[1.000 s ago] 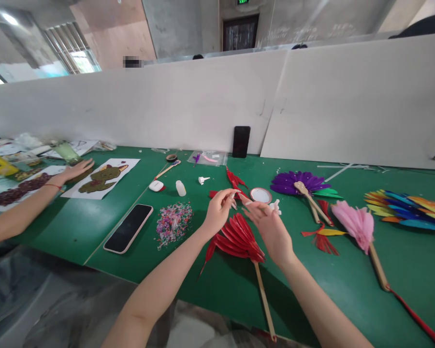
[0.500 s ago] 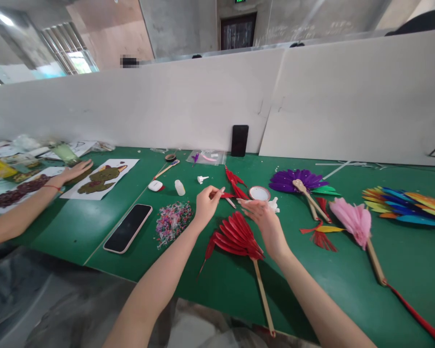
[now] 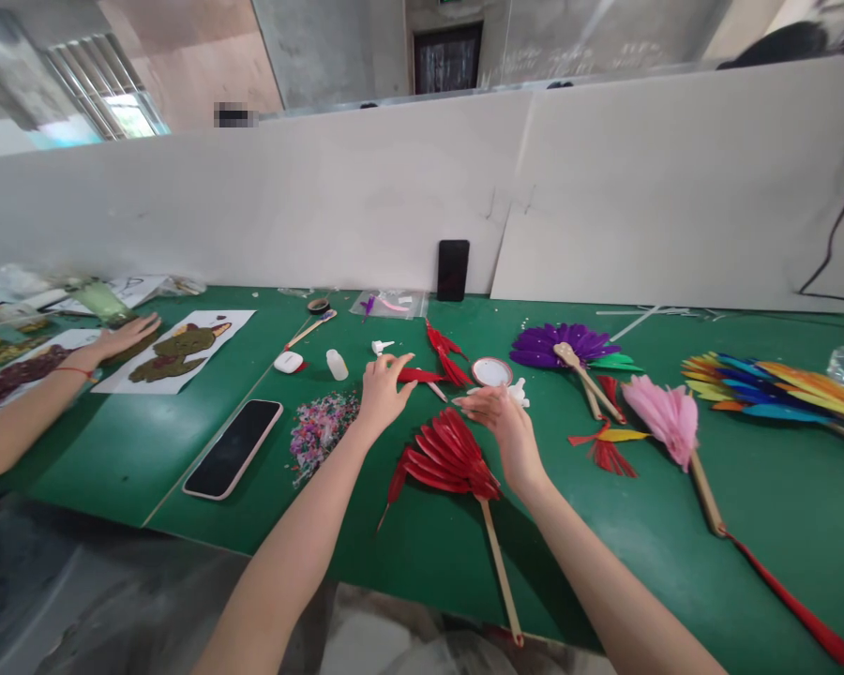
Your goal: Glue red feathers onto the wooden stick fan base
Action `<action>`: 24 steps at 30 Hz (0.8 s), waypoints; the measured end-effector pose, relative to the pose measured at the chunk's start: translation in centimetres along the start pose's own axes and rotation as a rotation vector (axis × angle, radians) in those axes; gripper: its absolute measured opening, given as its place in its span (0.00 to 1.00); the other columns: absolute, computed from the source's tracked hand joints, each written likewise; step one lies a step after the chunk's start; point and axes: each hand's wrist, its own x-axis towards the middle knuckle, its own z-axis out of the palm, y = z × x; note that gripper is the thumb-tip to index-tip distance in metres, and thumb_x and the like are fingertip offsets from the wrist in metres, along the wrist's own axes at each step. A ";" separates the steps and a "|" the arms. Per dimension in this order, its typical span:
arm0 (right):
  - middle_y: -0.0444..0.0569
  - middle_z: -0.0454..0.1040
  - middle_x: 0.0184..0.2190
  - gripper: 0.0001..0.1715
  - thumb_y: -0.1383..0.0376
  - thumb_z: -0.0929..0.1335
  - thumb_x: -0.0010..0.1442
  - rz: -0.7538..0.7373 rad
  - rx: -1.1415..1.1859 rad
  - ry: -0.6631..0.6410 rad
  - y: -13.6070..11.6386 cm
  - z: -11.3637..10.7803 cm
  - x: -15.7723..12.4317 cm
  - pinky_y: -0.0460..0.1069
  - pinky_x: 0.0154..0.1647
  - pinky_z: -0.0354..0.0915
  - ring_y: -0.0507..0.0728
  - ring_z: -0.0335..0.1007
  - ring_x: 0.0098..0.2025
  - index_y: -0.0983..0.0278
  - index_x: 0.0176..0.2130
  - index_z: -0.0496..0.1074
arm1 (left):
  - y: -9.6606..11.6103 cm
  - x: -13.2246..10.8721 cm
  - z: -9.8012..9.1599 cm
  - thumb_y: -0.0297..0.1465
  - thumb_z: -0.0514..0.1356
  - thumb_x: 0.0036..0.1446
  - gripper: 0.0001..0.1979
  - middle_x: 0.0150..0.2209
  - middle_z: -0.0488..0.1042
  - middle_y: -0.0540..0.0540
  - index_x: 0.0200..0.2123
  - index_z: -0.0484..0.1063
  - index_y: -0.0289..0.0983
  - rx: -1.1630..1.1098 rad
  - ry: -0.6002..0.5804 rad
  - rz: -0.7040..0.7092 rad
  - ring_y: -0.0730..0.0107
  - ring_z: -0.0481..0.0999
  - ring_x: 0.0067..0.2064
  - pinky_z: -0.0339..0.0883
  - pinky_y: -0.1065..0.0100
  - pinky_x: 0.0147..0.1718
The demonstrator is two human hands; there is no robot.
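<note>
My left hand is over the table with thumb and fingers apart, beside a single red feather. Nothing shows between its fingers. My right hand is stretched out palm inward, open, just above the top right of a red feather fan with a wooden handle. Behind the hands lies a bunch of red feathers. A round white lid with a red rim and a small white nozzle piece are close to my right fingertips.
A pile of colourful beads and a phone lie left. Purple, pink and multicoloured feather fans are right. A co-worker's hand rests near a picture. A white partition stands behind.
My left thumb and fingers, pinched together near the red feather before, have spread apart and drawn slightly back from it. My right hand stays nearly in place. The whole view has shifted a little.
</note>
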 end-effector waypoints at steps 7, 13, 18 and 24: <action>0.48 0.80 0.30 0.22 0.45 0.64 0.58 0.008 -0.006 0.013 -0.2 0.3 -0.3 0.51 0.39 0.68 0.58 0.77 0.37 0.61 0.34 0.72 | -0.5 -0.2 1.6 0.29 0.62 0.53 0.05 0.35 0.69 0.45 0.29 0.68 0.38 -0.128 -0.058 -0.041 0.58 0.66 0.43 0.59 0.58 0.45; 0.47 0.78 0.25 0.23 0.45 0.67 0.55 -0.001 -0.047 0.084 -0.5 0.5 -0.4 0.50 0.34 0.68 0.57 0.76 0.31 0.62 0.33 0.73 | 0.3 0.7 0.2 0.35 0.55 0.60 0.13 0.26 0.68 0.49 0.24 0.63 0.38 -0.329 -0.022 -0.086 0.66 0.68 0.33 0.61 0.65 0.39; 0.45 0.75 0.21 0.22 0.47 0.69 0.54 -0.013 -0.076 0.090 -0.6 0.8 -0.2 0.48 0.28 0.67 0.53 0.73 0.25 0.63 0.31 0.72 | 2.0 0.7 -1.1 0.45 0.45 0.64 0.24 0.25 0.70 0.47 0.23 0.65 0.37 -0.629 -0.051 -0.146 0.69 0.70 0.30 0.63 0.68 0.31; 0.49 0.79 0.38 0.19 0.52 0.72 0.52 -0.100 -0.161 0.023 -0.6 1.0 -0.4 0.52 0.39 0.71 0.58 0.75 0.40 0.61 0.40 0.75 | 4.2 -0.6 -2.6 0.45 0.54 0.59 0.21 0.25 0.75 0.44 0.26 0.75 0.35 -1.259 -0.644 -0.161 0.67 0.73 0.28 0.65 0.66 0.30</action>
